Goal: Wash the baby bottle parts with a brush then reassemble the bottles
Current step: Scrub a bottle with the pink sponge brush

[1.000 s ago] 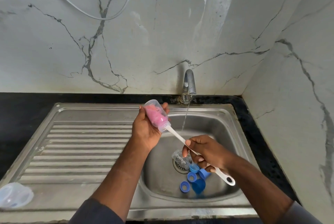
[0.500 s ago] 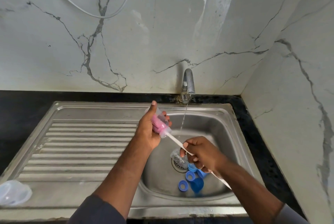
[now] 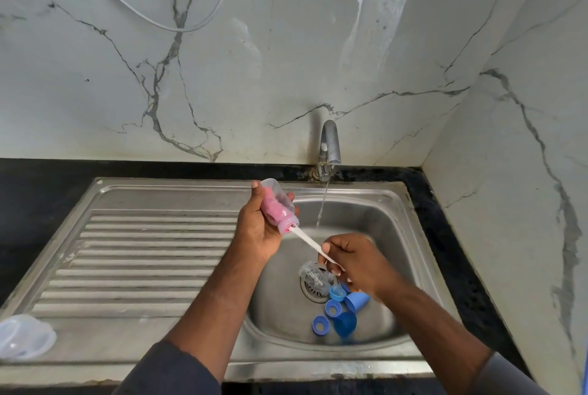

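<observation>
The small clear plastic baby bottle (image 3: 280, 202) is being held tilted above the basin, neck pointing down-right, w/ the fingers & thumb of the left hand (image 3: 257, 232) being wrapped round its body. The pink bristle head of the white-handled bottle brush (image 3: 310, 241) is being kept inside the bottle; only the thin handle is being shown outside the neck. That handle is being gripped by the right hand (image 3: 359, 264), fingers curled round it, between the bottle & the drain.

Vs. 1 s ago: the bottle's base, mostly covered half a sec ago, is being exposed again past the left fingers. The looped handle end, visible beyond the right hand then, is no longer being shown. The right hand is being blurred by motion, so in-&-out strokes are prob. being made. Judged: the inside of this bottle is still being scrubbed; rinsing & reassembly are not yet being started.

A thin stream is being run from the curved metal tap (image 3: 329, 144), just right of the bottle, not onto it. A second clear bottle (image 3: 313, 277) is lying over the drain of the stainless steel sink (image 3: 381, 235), w/ blue screw rings (image 3: 333, 308) & blue cone-shaped caps (image 3: 345, 324) lying beside it. A clear plastic lid (image 3: 24, 335) is resting at the near-left corner of the ribbed drainboard (image 3: 143, 251).
</observation>
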Demonstrator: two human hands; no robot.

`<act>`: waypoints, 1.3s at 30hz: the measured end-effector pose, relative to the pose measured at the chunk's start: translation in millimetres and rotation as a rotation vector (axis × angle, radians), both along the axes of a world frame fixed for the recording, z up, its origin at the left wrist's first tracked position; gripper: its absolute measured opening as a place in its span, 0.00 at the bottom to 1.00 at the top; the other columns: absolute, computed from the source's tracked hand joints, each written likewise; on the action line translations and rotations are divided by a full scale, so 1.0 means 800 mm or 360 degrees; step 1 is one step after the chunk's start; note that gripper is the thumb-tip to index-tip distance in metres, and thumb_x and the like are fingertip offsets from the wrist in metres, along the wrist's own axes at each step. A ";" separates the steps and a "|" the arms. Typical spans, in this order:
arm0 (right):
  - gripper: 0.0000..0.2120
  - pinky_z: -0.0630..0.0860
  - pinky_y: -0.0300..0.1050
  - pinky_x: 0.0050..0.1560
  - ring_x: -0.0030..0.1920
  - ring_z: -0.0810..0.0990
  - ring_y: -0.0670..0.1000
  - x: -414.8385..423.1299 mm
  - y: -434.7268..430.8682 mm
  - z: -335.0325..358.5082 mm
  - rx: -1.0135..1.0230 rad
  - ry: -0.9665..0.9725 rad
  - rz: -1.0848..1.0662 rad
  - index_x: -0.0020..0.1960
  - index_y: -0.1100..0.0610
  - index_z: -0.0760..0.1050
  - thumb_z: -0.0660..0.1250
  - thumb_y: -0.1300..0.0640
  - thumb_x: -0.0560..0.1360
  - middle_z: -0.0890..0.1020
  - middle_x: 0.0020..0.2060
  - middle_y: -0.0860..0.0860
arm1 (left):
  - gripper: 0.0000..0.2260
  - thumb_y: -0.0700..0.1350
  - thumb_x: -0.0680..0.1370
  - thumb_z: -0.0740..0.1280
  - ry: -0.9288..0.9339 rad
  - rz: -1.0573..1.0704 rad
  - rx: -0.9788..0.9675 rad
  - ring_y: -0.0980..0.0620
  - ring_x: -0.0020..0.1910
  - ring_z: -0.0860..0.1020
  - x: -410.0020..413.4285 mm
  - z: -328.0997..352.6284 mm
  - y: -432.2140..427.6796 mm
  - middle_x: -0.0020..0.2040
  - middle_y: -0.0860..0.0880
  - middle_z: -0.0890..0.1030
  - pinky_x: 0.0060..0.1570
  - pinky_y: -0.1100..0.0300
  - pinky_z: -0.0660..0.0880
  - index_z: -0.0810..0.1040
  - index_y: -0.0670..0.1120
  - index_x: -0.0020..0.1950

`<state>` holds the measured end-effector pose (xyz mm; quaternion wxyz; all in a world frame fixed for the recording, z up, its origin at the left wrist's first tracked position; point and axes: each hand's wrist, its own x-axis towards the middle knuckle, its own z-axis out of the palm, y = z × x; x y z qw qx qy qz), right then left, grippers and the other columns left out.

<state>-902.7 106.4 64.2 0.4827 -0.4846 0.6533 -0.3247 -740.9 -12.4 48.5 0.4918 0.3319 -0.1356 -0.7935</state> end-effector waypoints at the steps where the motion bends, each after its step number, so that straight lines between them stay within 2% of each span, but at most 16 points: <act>1: 0.16 0.55 0.39 0.25 0.23 0.61 0.46 -0.003 0.003 0.004 0.0121 -0.0262 0.0003 0.41 0.60 0.78 0.60 0.55 0.84 0.69 0.27 0.52 | 0.18 0.58 0.81 0.62 0.0049 -0.0030 -0.0004 0.44 0.52 0.81 0.000 0.000 0.000 0.47 0.41 0.84 0.51 0.46 0.80 0.77 0.45 0.61; 3: 0.17 0.50 0.42 0.27 0.25 0.57 0.48 -0.010 0.008 0.008 0.0215 -0.0498 0.0069 0.45 0.60 0.78 0.60 0.50 0.84 0.65 0.27 0.52 | 0.22 0.58 0.79 0.62 0.0101 -0.0108 -0.0034 0.44 0.51 0.82 0.000 0.003 0.000 0.49 0.41 0.84 0.54 0.47 0.80 0.75 0.44 0.66; 5: 0.11 0.50 0.42 0.27 0.26 0.57 0.48 -0.012 0.008 0.007 0.0186 -0.0466 0.0047 0.47 0.58 0.75 0.64 0.50 0.82 0.66 0.27 0.51 | 0.24 0.59 0.79 0.63 0.0131 -0.0144 -0.0027 0.44 0.50 0.82 -0.003 0.007 0.001 0.51 0.40 0.83 0.58 0.43 0.77 0.74 0.43 0.67; 7: 0.07 0.57 0.41 0.24 0.24 0.62 0.48 -0.011 0.003 0.005 0.0029 -0.0167 -0.0034 0.47 0.57 0.73 0.66 0.55 0.81 0.72 0.27 0.53 | 0.23 0.59 0.81 0.62 0.0131 -0.0120 0.0018 0.42 0.49 0.82 -0.007 0.010 0.002 0.49 0.39 0.83 0.59 0.39 0.77 0.74 0.42 0.67; 9: 0.06 0.69 0.46 0.29 0.28 0.69 0.47 -0.011 -0.002 0.000 -0.0201 0.0378 -0.0032 0.46 0.56 0.76 0.66 0.55 0.81 0.79 0.32 0.54 | 0.25 0.61 0.80 0.61 0.0065 -0.0097 0.0004 0.44 0.45 0.81 -0.012 0.014 0.004 0.45 0.40 0.82 0.55 0.42 0.78 0.76 0.41 0.62; 11: 0.08 0.69 0.46 0.34 0.30 0.70 0.45 -0.009 -0.004 -0.003 -0.0337 0.0751 -0.0053 0.45 0.54 0.80 0.66 0.54 0.81 0.78 0.32 0.50 | 0.22 0.63 0.77 0.65 -0.0045 -0.0091 -0.0070 0.47 0.39 0.79 -0.020 0.021 0.007 0.40 0.43 0.81 0.49 0.48 0.78 0.78 0.43 0.52; 12: 0.09 0.67 0.44 0.33 0.29 0.68 0.46 -0.007 -0.004 -0.004 -0.0335 0.0645 -0.0062 0.46 0.54 0.81 0.65 0.55 0.82 0.75 0.30 0.50 | 0.19 0.60 0.75 0.69 -0.0078 -0.0075 -0.0079 0.48 0.37 0.78 -0.023 0.025 0.008 0.38 0.44 0.80 0.45 0.51 0.77 0.78 0.44 0.50; 15: 0.15 0.56 0.39 0.22 0.23 0.58 0.48 -0.006 0.002 0.000 0.0070 -0.0553 0.0005 0.51 0.64 0.81 0.60 0.56 0.84 0.66 0.27 0.52 | 0.18 0.52 0.72 0.73 0.0076 -0.0089 -0.0037 0.48 0.35 0.77 -0.031 0.034 0.015 0.39 0.44 0.78 0.35 0.56 0.77 0.75 0.43 0.54; 17: 0.16 0.50 0.39 0.22 0.22 0.54 0.47 -0.010 0.004 0.005 0.0237 -0.0920 0.0084 0.54 0.66 0.79 0.60 0.54 0.84 0.64 0.28 0.53 | 0.17 0.52 0.73 0.71 0.0194 -0.0136 -0.0054 0.47 0.36 0.78 -0.032 0.033 0.018 0.41 0.43 0.78 0.36 0.55 0.78 0.74 0.43 0.56; 21: 0.10 0.52 0.40 0.22 0.22 0.58 0.48 -0.015 0.000 0.003 0.0091 -0.0633 0.0044 0.52 0.63 0.71 0.67 0.57 0.80 0.73 0.31 0.55 | 0.15 0.54 0.77 0.68 0.0111 -0.0176 -0.0127 0.47 0.40 0.79 -0.029 0.022 0.015 0.44 0.44 0.78 0.38 0.51 0.80 0.77 0.44 0.56; 25: 0.08 0.72 0.44 0.27 0.27 0.70 0.51 -0.018 -0.005 -0.001 -0.0091 -0.0339 -0.0034 0.47 0.65 0.76 0.66 0.61 0.81 0.78 0.34 0.56 | 0.20 0.56 0.79 0.64 0.0097 -0.0203 -0.0079 0.45 0.42 0.84 -0.030 0.012 0.012 0.45 0.41 0.84 0.38 0.49 0.83 0.77 0.41 0.60; 30: 0.14 0.55 0.37 0.20 0.22 0.58 0.45 -0.020 0.004 -0.005 0.0261 -0.1024 -0.0007 0.51 0.63 0.79 0.61 0.54 0.83 0.66 0.29 0.53 | 0.24 0.57 0.82 0.59 0.0202 -0.0148 0.0065 0.42 0.52 0.82 -0.041 0.012 0.007 0.52 0.39 0.84 0.56 0.45 0.79 0.75 0.40 0.69; 32: 0.15 0.55 0.35 0.18 0.20 0.58 0.44 -0.024 0.006 -0.005 0.0343 -0.1145 0.0022 0.55 0.64 0.79 0.60 0.53 0.83 0.67 0.29 0.54 | 0.27 0.62 0.82 0.57 0.0133 -0.0113 0.0030 0.44 0.47 0.81 -0.044 0.013 0.011 0.48 0.40 0.84 0.52 0.48 0.79 0.77 0.41 0.66; 34: 0.14 0.55 0.33 0.17 0.19 0.58 0.45 -0.020 0.006 -0.006 0.0338 -0.1112 0.0022 0.57 0.62 0.76 0.63 0.51 0.81 0.70 0.28 0.56 | 0.30 0.67 0.75 0.63 0.0000 -0.0094 -0.0057 0.46 0.41 0.80 -0.048 0.012 0.014 0.43 0.42 0.82 0.45 0.53 0.79 0.79 0.43 0.60; 37: 0.12 0.57 0.34 0.18 0.18 0.59 0.48 -0.009 0.003 -0.011 0.0134 -0.0779 -0.0046 0.52 0.63 0.70 0.70 0.56 0.79 0.72 0.30 0.56 | 0.26 0.63 0.71 0.69 -0.0107 -0.0083 -0.0151 0.49 0.37 0.77 -0.054 0.013 0.016 0.41 0.44 0.77 0.38 0.57 0.78 0.76 0.45 0.60; 39: 0.09 0.67 0.40 0.20 0.21 0.66 0.51 -0.007 -0.001 -0.018 -0.0100 -0.0517 -0.0164 0.48 0.65 0.72 0.71 0.62 0.77 0.74 0.29 0.55 | 0.25 0.63 0.72 0.68 -0.0072 -0.0067 -0.0175 0.49 0.38 0.77 -0.057 0.015 0.016 0.41 0.44 0.77 0.38 0.57 0.78 0.76 0.45 0.58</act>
